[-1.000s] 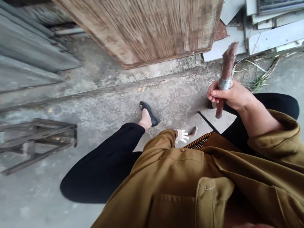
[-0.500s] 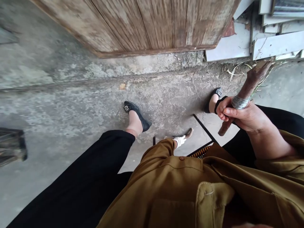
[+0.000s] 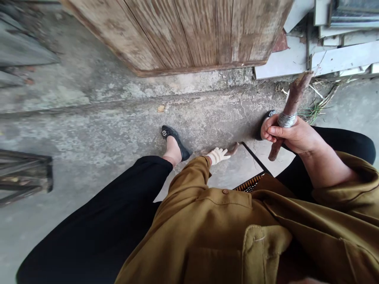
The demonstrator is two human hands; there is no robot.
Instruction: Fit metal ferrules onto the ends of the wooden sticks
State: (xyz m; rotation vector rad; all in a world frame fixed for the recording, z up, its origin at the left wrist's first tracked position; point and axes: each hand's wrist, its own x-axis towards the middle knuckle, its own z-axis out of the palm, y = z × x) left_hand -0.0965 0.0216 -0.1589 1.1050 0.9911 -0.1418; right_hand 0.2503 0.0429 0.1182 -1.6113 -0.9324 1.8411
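Note:
My bare right hand (image 3: 284, 132) is closed round a crooked wooden stick (image 3: 295, 96). A coil of thin silvery wire (image 3: 287, 120) is wound about this stick at the top of my fist. Its thick end points up and away, and the short lower end shows beneath my fingers. Low near the floor, my left hand (image 3: 218, 156) wears a white knitted glove and grips a second piece of wood, a bent brown stick (image 3: 234, 148). Part of that stick is covered by the glove.
A weathered wooden panel (image 3: 192, 35) stands ahead. White boards (image 3: 281, 59) are stacked at the upper right, with dry stalks (image 3: 321, 102) below them. A black-framed seat (image 3: 255, 157) is under me. At the left stands a wooden frame (image 3: 25, 175). My feet rest on worn concrete (image 3: 118, 138).
My left hand has moved forward with its bent stick, and more of the glove shows. My right hand, holding the wire-wound stick, has shifted left in view. The camera has turned slightly.

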